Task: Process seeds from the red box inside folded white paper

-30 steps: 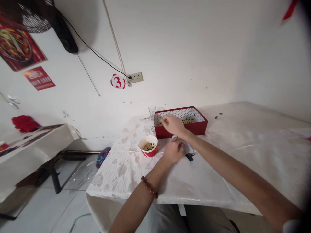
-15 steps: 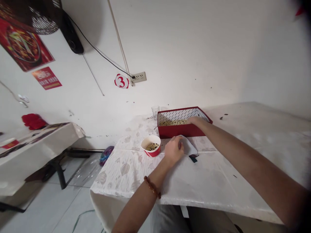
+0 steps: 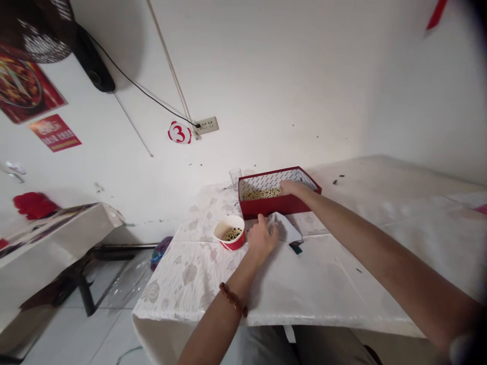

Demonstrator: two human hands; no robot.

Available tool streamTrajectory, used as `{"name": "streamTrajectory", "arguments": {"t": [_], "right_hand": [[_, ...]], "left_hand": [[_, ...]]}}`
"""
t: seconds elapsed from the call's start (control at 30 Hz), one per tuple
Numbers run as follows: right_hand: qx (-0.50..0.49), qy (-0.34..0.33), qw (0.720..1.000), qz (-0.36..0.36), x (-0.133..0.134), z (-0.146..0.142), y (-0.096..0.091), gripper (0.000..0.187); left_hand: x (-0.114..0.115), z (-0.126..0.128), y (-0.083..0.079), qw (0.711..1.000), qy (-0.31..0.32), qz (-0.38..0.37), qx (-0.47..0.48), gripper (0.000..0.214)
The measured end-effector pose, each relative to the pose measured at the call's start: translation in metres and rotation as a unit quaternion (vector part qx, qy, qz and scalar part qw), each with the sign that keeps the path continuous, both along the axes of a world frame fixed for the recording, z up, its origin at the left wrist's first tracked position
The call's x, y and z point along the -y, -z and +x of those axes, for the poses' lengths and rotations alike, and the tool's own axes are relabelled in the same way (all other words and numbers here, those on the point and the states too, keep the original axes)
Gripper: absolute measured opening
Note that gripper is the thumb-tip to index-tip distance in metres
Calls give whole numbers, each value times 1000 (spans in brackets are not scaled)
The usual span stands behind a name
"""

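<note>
My left hand (image 3: 262,236) rests on the table between a red-and-white paper cup (image 3: 236,243) and a folded white paper (image 3: 289,230). Its index finger and thumb are apart, with nothing seen in its grasp. Small gold and black pieces (image 3: 232,234) lie inside the cup. Behind it stands a dark red open box (image 3: 266,207) with a patterned white lining. More of these small pieces (image 3: 262,193) cover the box's floor. My right hand (image 3: 291,187) reaches over the front wall into the box; its fingertips are hidden there.
A clear glass (image 3: 235,177) stands behind the box's left corner, near the wall. Dark scraps (image 3: 296,247) lie on the patterned tablecloth (image 3: 190,284). To the left is another table (image 3: 87,223) with red cloth on it. A fan (image 3: 87,58) hangs above.
My left hand has spread from a curled pose, its index finger now raised. My right hand has shifted leftward within the box. The whole view has swung slightly to the right.
</note>
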State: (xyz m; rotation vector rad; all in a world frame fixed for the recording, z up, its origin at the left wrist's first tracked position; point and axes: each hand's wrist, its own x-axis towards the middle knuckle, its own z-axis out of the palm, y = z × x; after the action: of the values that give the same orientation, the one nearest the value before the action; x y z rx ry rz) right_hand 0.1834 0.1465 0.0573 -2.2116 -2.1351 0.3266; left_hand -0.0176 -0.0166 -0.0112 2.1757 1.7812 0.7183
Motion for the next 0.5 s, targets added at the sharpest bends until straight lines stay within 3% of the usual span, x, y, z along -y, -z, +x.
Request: {"name": "streamTrajectory", "arguments": {"t": [0.13,0.27,0.4,0.5], "right_hand": [[-3,-13,999,34,3,-2,-4,39],[-8,-14,998,57,9,-3,-6,46],[-18,-11,998,61,15,-4,-6,38],[-25,-11,996,89,19,-5,-10,26]], "left_hand": [[0,0,-1,1000,2,0,7,36],[-7,-2,1,994,23,36,103,37],[-16,-2,5,956,72,99,266,35],[-21,-1,7,927,62,85,361,33]]}}
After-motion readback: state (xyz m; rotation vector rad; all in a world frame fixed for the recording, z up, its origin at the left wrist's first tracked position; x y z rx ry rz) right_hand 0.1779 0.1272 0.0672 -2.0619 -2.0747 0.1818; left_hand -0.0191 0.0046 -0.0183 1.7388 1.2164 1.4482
